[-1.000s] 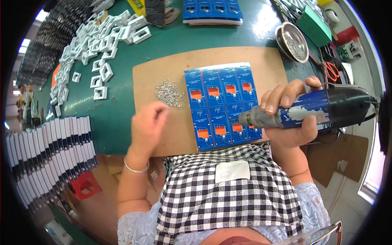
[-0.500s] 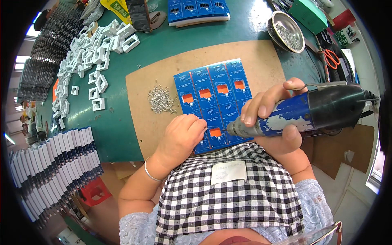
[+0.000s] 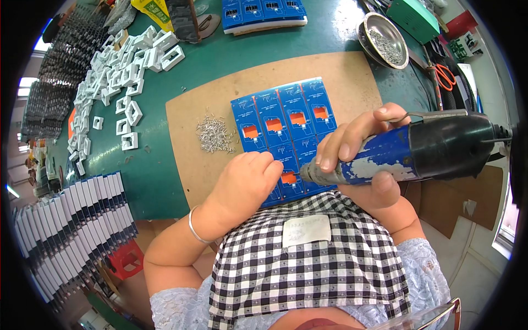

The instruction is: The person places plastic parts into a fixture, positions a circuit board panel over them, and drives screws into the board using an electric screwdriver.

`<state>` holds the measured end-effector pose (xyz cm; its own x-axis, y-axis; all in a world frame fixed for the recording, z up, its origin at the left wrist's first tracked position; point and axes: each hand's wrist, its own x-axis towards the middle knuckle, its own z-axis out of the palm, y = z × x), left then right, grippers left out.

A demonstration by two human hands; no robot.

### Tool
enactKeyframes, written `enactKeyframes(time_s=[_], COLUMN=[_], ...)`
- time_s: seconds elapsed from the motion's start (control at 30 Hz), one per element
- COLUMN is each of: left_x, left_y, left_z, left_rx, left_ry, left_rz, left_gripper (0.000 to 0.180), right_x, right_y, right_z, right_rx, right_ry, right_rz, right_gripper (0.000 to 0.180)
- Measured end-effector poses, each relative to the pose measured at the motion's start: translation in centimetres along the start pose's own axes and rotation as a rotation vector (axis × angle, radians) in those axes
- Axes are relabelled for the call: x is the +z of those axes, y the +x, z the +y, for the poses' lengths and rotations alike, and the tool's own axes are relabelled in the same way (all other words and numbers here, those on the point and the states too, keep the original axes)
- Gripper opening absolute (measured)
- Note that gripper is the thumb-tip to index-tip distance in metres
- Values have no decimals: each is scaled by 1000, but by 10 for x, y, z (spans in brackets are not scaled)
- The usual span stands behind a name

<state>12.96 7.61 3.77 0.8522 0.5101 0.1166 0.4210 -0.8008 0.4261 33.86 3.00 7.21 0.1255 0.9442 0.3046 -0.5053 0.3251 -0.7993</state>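
My right hand (image 3: 352, 140) wraps round a blue and black electric screwdriver (image 3: 379, 157) with worn paint, lying almost level. Its nose is over the lower part of a panel of blue circuit boards (image 3: 281, 153), beside an orange-showing cutout. Whether the bit touches the panel is hard to make out. My left hand (image 3: 245, 181) rests at the panel's lower left, fingers curled together; anything in the fingertips is hidden. Just left of the panel lies a heap of small silver screws (image 3: 214, 135). Panel and screws are on a brown board (image 3: 352, 82).
White square frames (image 3: 132, 74) are heaped at the left. A metal bowl (image 3: 376, 23) of small metal parts stands at the far right, near orange-handled scissors (image 3: 446, 78). Another stack of blue boards (image 3: 261, 12) sits at the back. Rows of white-and-blue pieces (image 3: 71, 220) fill the lower left.
My left fingers have curled in more, and that forearm has swung outward to the left. The screwdriver's nose stays near the same cutout. The whole view has shifted slightly.
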Motion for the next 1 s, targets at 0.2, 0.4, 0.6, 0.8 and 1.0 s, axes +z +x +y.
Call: enactKeyframes(time_s=[0.2,0.4,0.6,0.8,1.0], left_x=[5,19,22,13,-6], left_y=[0,-4,-4,-10,-20], left_z=[-5,-17,-20,-25,-24], left_rx=[-96,-137,-88,-190,-371], left_ry=[-115,-276,-326,-588,-723], left_rz=[240,314,360,364,553], left_gripper=[17,15,16,11,10], right_x=[2,7,12,14,29], right_y=[7,12,13,29,22], right_z=[9,22,21,15,24], right_rx=[-18,-34,5,-14,0], right_ry=[18,-50,-120,-305,-243], right_rz=[-132,-209,-229,-491,-449], right_gripper=[68,66,64,58,60])
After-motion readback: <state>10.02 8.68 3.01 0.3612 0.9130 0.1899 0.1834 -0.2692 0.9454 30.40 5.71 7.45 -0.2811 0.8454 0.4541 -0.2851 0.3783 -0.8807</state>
